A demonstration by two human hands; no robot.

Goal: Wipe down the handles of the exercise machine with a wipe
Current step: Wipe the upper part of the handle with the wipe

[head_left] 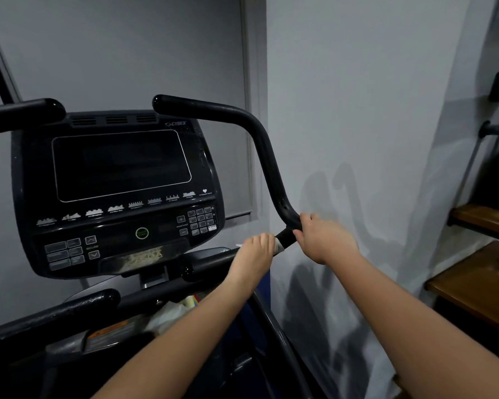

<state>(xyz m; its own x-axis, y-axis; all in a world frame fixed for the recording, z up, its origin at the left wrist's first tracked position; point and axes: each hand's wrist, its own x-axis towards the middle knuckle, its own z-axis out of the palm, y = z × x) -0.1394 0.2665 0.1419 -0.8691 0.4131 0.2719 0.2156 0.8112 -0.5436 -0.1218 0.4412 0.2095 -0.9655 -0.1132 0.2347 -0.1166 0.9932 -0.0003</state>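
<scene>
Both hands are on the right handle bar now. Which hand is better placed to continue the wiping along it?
Left, probably. The left hand already grips the white wipe around the right handle, while the right hand grips the bar bare, just above it.

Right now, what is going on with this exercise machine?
A person stands at a black exercise machine with a dark console screen and grips its curved black right handle with both hands. The left hand wraps a white wipe around the lower part of the bar, with only a strip of the wipe showing past the fingers. The right hand holds the bar just above it, bare. A short stretch of bar shows between the two hands. The left handle is untouched.
</scene>
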